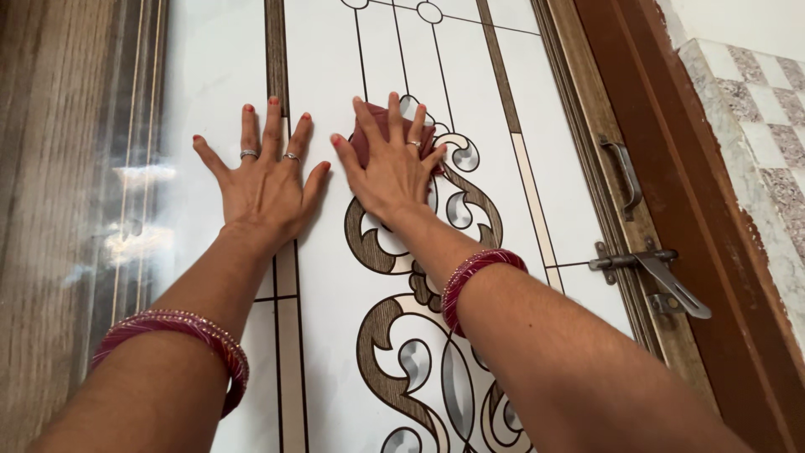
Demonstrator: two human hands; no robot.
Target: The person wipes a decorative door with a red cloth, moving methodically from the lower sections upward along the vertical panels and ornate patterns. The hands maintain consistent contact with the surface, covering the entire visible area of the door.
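At nine o'clock in the view runs a dark wood-grain strip (50, 210), glossy and streaked with reflected light; beside it begins the white door panel (210, 75), smooth and shiny, crossed by thin dark lines and brown bands. The left hand (264, 189) lies flat on that panel just left of centre, palm down, all five fingers spread wide and holding nothing; two rings sit on its fingers and red bangles (180, 331) circle the forearm toward seven o'clock. Just to its right, near twelve o'clock of centre, the right hand (392, 168) presses a maroon cloth (369, 134) against the door; the fingers are splayed open over the cloth, pinning it flat rather than gripping it. The cloth is small, dull dark red, crumpled, mostly hidden beneath the palm, with its edges showing at the thumb side and between the fingers; it lies on the brown and grey scrollwork (419, 361) printed down the panel. At three o'clock a metal handle (627, 176) and a sliding latch (650, 273) are fixed to the brown frame (713, 252); tiled wall (771, 126) fills two o'clock.
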